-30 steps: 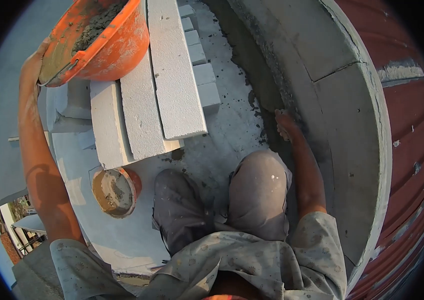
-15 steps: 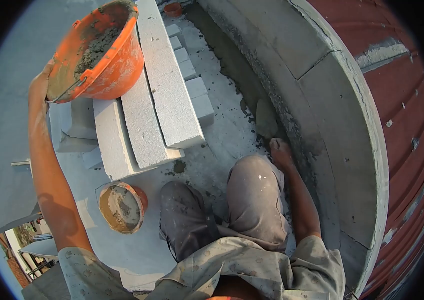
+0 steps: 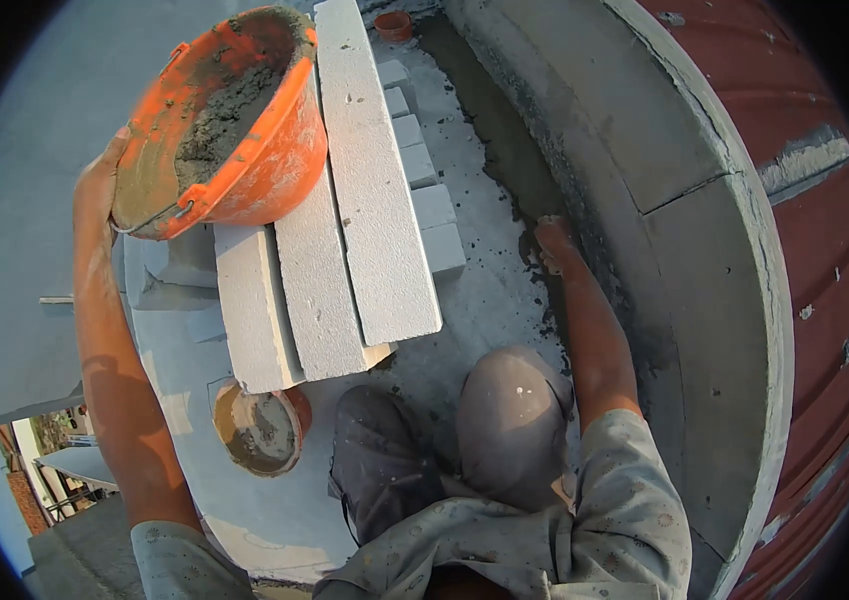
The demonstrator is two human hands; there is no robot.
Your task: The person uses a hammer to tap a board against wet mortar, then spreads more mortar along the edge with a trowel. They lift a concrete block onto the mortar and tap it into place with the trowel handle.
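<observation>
We record the left hand (image 3: 96, 192) gripping the tilted bucket (image 3: 266, 172) over the blocks (image 3: 374, 220); right hand (image 3: 551, 240) right of them, fingers indiscernible.

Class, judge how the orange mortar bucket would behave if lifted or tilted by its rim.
The orange bucket looks heavy: grey mortar half fills it. Tilted over the white blocks and gripped at its rim by the left hand, it would likely spill. Its smeared wall may be slippery.
</observation>
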